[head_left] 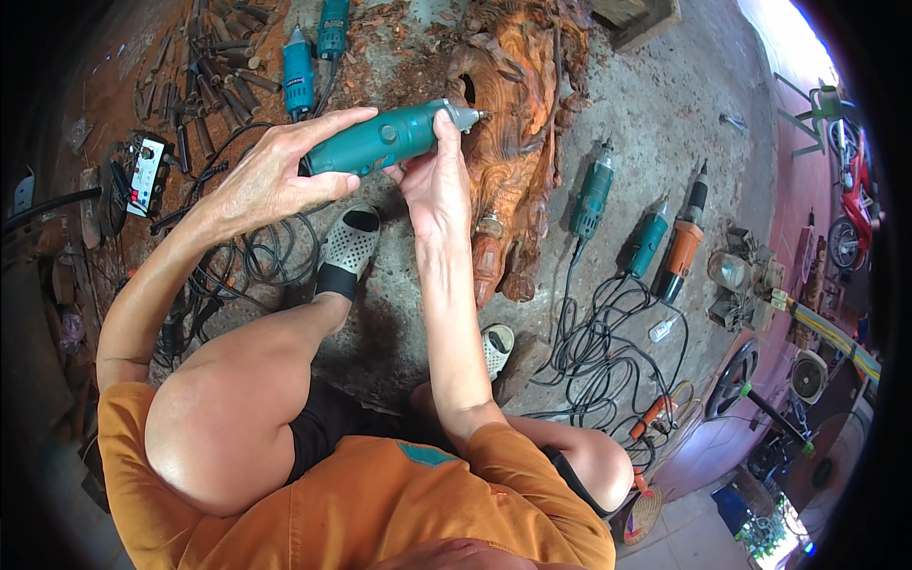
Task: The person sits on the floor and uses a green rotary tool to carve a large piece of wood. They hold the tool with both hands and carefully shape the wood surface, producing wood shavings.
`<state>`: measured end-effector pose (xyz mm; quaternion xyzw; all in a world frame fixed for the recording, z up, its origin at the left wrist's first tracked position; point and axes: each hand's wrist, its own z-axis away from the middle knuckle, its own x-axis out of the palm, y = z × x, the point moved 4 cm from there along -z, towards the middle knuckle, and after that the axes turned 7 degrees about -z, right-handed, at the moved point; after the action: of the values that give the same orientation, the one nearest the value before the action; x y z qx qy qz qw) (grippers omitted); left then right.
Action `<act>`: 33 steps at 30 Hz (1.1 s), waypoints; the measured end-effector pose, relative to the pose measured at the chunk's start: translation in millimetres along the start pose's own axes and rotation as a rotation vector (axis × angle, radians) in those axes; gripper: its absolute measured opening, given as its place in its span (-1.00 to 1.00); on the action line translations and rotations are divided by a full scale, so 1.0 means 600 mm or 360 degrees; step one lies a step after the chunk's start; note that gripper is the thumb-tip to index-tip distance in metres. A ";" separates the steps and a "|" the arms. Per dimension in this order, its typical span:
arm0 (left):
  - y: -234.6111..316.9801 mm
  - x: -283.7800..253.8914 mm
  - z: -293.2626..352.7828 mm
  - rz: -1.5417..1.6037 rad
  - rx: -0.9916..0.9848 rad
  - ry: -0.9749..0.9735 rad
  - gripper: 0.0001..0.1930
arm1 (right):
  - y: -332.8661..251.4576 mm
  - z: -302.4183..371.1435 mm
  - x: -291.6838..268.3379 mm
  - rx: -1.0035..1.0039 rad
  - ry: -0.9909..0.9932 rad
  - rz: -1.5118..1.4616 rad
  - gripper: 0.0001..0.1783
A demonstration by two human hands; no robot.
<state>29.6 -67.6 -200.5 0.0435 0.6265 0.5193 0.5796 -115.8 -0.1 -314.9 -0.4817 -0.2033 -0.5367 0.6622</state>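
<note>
A teal die grinder is held between my two hands in front of the carving. My left hand cups its rear end, fingers along the top side and thumb beneath. My right hand grips it near the grey nose, with the thumb laid on the body and the other fingers partly hidden underneath. The tool's tip points right and overlaps a carved brown wood piece; whether it touches the wood I cannot tell. That carving lies lengthwise on the floor, its surface full of curved grooves.
Several more rotary tools lie around: a blue one beyond my left hand, and a teal one and an orange one at right. Tangled black cords cover the floor. Wooden-handled tools and a white control box sit at left.
</note>
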 end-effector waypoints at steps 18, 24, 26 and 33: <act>-0.010 0.001 0.004 -0.0010 0.0042 -0.0019 -0.23 | 0.007 0.008 -0.001 0.0001 -0.0008 -0.0046 -0.47; -0.003 -0.005 0.004 0.0020 0.0024 -0.0066 -0.23 | 0.010 0.012 -0.003 -0.0003 0.0006 -0.0046 -0.46; -0.005 -0.005 0.006 -0.0006 0.0053 -0.0051 -0.22 | 0.011 0.014 -0.003 -0.0005 0.0013 -0.0046 -0.45; -0.007 -0.006 0.008 -0.0019 0.0055 -0.0064 -0.21 | 0.016 0.019 -0.004 0.0000 -0.0003 -0.0080 -0.43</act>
<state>36.9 -69.1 -199.9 0.0601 0.6239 0.5039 0.5943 -105.1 10.2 -315.6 -0.4771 -0.2159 -0.5527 0.6483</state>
